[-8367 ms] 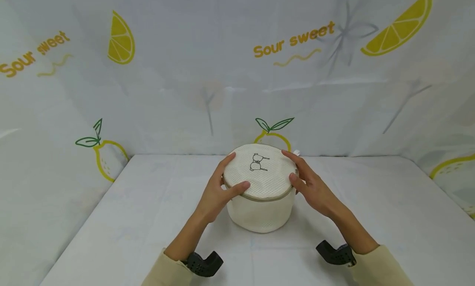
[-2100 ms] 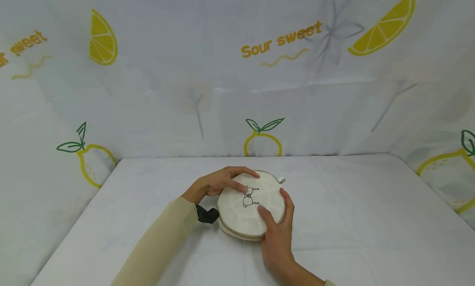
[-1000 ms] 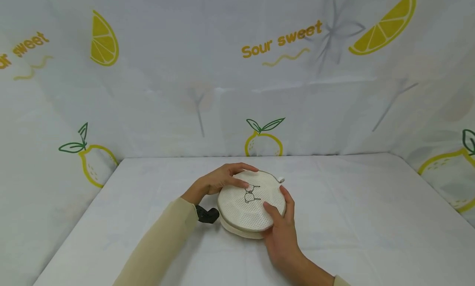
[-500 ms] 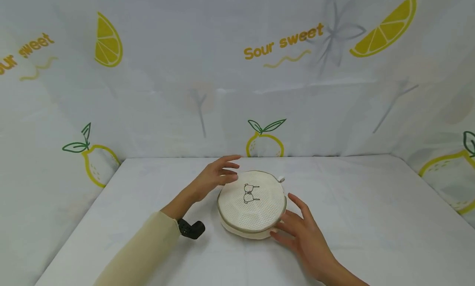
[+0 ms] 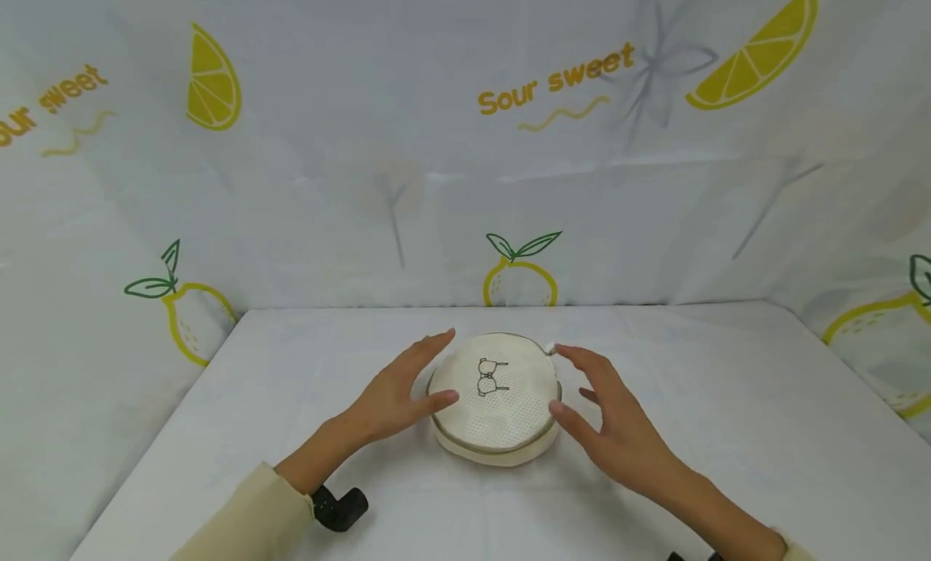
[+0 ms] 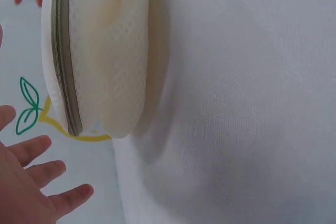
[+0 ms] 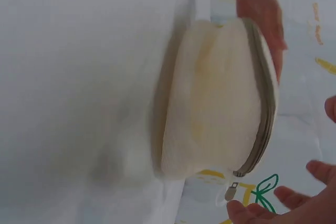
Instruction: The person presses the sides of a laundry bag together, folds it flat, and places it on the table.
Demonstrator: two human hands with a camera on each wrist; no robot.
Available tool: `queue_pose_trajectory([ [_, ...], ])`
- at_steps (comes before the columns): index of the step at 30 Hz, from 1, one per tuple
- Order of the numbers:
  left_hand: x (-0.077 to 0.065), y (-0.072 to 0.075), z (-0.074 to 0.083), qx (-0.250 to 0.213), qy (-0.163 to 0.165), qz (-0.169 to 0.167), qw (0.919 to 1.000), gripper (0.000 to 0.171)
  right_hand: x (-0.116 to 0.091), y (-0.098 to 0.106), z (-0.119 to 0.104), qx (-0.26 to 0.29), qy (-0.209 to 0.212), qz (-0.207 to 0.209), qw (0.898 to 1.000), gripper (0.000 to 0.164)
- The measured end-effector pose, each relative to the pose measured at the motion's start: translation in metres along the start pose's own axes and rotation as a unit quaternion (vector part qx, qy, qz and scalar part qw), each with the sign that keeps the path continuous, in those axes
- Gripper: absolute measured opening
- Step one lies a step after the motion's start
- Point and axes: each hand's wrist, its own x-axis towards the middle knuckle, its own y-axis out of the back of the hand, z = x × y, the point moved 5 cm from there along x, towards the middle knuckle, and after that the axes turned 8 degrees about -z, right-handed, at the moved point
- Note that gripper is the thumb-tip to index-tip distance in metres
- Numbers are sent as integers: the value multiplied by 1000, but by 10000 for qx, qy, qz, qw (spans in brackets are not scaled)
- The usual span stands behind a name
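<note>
A round cream mesh laundry bag [image 5: 509,415] lies squashed low on the table, its zipped lid facing up with a bra-like line drawing on it. On the near left, my left hand [image 5: 396,391] hovers with fingers and thumb spread, the thumb overlapping the lid's edge. My right hand [image 5: 618,423] is spread likewise at the right rim, its index fingertip close to the zipper pull [image 5: 550,350]. Neither hand grips the bag. In the left wrist view the zipper band [image 6: 65,66] runs along its top edge; the right wrist view shows the soft side wall [image 7: 210,103] bulging.
The bag rests on a white cloth-covered table [image 5: 327,335]. Behind it hangs a white curtain [image 5: 327,221] printed with lemons and lettering. A black wrist camera [image 5: 339,509] sits below the left wrist, and another [image 5: 691,556] shows partly under the right.
The bag stood tall at first and is now flattened. A second ago both hands held it; since then they have let go and drawn apart to either side, fingers spread.
</note>
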Motion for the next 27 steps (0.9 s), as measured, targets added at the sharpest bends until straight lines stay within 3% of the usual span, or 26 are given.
queue_pose_trajectory([
  [3, -2, -5, 5, 296, 9, -108, 9995, 80, 13, -4, 0, -749, 474, -212, 9958, 64],
  [11, 3, -22, 14, 760, -310, -122, 9965, 89, 41, -20, -2, -1921, 757, -799, 9752, 72],
  [18, 11, -33, 20, 1120, -381, -138, 9929, 104, 48, -33, 2, -2132, 844, -992, 9683, 72],
  [27, 18, -44, 21, 1421, -340, -341, 9887, 106, 47, -38, 13, -2199, 803, -1101, 9660, 74],
])
